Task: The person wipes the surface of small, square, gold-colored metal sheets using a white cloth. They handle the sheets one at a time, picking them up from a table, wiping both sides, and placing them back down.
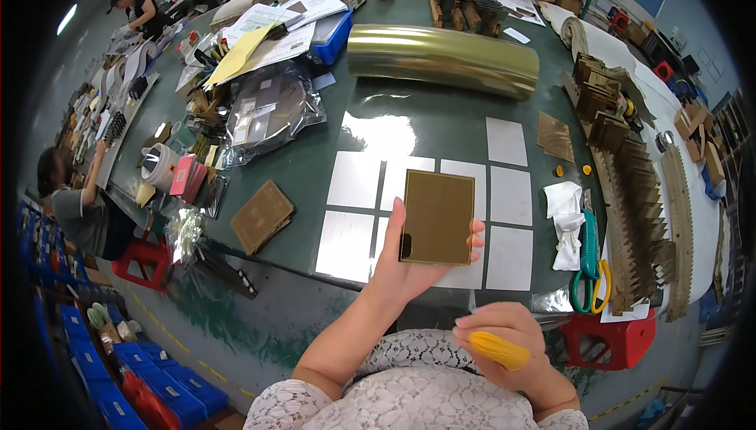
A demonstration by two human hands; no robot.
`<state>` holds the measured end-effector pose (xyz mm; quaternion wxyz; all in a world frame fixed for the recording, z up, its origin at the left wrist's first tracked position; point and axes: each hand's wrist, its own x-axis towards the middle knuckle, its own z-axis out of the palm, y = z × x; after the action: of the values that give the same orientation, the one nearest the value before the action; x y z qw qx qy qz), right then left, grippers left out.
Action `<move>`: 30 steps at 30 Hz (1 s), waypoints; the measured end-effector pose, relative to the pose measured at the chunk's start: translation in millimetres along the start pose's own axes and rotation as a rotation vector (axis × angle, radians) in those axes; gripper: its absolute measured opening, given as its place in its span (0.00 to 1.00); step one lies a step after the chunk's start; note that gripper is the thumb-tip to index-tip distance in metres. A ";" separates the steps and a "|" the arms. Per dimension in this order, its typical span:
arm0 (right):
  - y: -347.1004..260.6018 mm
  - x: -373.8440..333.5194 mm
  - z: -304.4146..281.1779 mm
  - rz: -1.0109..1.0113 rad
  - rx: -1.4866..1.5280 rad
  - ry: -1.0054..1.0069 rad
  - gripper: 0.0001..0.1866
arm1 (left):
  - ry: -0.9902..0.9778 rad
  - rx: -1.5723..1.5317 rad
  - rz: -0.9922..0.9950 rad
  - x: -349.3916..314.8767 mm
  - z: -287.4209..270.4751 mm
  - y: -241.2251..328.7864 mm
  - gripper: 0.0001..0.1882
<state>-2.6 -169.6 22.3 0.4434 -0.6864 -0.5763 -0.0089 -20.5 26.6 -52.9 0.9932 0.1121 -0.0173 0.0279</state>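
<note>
My left hand (394,261) grips a brown, mirror-like rectangular plate (438,217) with a thin pale border, thumb along its left edge and fingertips round the right one. The plate is raised above white rectangular sheets (510,195) laid in rows on the green table. Lower right, close to my body, my right hand (512,343) is closed, fingers pressed together. A ridged yellow cover, like a rubber finger cot (498,350), shows on it. A thin pale tip (472,301) sticks up by its fingertips; what it belongs to cannot be made out.
A gold film roll (442,58) lies across the far side. Left are a stack of brown plates (263,216) and a bagged bundle (272,107). Right are a white cloth (564,225), green-handled scissors (587,253) and toothed racks (630,217). Other people work nearby.
</note>
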 end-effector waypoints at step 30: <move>66.1 -66.3 -69.4 0.529 -0.660 0.318 0.18 | -0.045 -0.057 -0.108 -9.0 -7.4 1.1 0.52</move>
<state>62.6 -260.7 -9.9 0.2707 -0.9048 -0.2722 -0.1841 -29.4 28.9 -60.2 0.9953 0.0853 -0.0343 -0.0289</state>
